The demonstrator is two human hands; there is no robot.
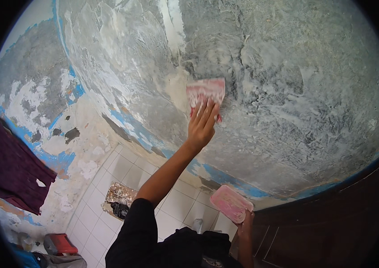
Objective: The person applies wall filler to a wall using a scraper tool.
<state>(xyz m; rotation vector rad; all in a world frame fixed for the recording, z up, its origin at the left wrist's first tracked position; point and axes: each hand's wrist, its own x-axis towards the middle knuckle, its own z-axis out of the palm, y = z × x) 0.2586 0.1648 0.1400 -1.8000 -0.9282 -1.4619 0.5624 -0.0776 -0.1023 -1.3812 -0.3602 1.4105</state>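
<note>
My left hand presses a red flat putty spreader, smeared with white filler, against the grey wall. Its fingers lie spread over the spreader's back, with the blade's wide edge pointing up. Pale filler patches and streaks surround the spreader on the wall. Lower down on the right, my right hand grips a shallow pink tray by its near right end. Whitish-pink residue coats the inside of the tray, which is held away from the wall.
White floor tiles lie below the wall, with a stained board bearing a black bundle. A dark purple cloth hangs on the patchy left wall. A red-and-grey box stands at lower left; a dark brown surface fills lower right.
</note>
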